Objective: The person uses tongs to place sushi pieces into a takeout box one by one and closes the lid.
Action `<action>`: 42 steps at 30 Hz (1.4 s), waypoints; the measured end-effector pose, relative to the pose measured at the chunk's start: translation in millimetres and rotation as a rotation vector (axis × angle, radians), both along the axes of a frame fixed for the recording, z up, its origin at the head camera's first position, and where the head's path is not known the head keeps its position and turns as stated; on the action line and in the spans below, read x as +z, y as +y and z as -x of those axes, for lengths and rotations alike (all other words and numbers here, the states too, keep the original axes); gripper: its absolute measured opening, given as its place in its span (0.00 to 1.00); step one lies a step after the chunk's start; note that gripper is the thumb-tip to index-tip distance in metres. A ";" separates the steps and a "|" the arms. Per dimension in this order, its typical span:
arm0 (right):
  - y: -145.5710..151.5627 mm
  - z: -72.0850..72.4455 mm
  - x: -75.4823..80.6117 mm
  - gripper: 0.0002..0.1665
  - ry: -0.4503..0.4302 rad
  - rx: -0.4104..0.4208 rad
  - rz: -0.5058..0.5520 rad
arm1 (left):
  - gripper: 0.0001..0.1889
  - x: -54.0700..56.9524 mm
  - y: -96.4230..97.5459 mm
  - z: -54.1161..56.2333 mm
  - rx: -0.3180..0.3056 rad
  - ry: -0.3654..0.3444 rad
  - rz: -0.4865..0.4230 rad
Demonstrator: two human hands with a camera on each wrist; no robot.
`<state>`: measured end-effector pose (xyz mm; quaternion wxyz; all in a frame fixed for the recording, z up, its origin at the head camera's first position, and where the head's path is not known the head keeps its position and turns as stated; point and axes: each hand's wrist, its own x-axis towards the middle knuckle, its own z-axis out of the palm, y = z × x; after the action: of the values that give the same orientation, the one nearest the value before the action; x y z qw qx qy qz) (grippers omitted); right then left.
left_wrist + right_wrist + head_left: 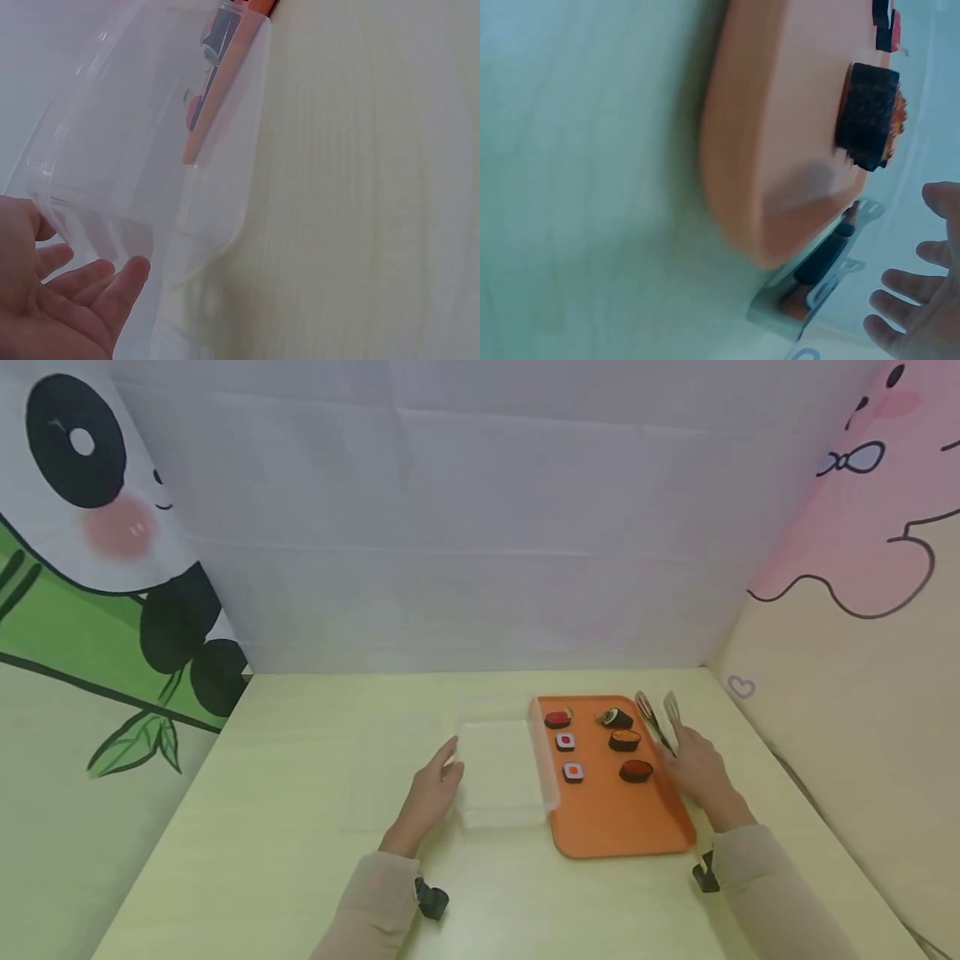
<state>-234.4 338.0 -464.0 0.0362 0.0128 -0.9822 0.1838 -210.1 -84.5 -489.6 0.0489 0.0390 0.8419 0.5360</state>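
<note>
A clear plastic container (501,814) stands mid-table, its right side against the orange tray (622,835). My left hand (433,789) is at the container's left wall, fingers extended; in the left wrist view its fingertips are right at the container's near corner. Several toy sushi pieces lie on the tray, among them an orange-topped piece (624,741), a red-topped piece (636,771) and a white roll (573,772). Metal tongs (647,710) lie by the tray's far right corner. Close to them is my right hand (699,766); in the right wrist view its fingers are spread, apart from the tongs (817,262).
A flat transparent sheet, like a lid (375,777), lies left of the container. The pale table (247,860) is bounded by a white back wall (480,552) and painted side panels.
</note>
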 end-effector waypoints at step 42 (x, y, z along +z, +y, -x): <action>29.3 3.9 36.4 0.40 -0.106 -0.014 0.045 | 0.27 -7.6 3.8 -2.8 0.028 0.024 -0.037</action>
<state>-238.3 367.3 -427.7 -0.0144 -0.0045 -0.9784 0.2062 -207.3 -80.7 -497.2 0.0305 0.0344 0.8328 0.5517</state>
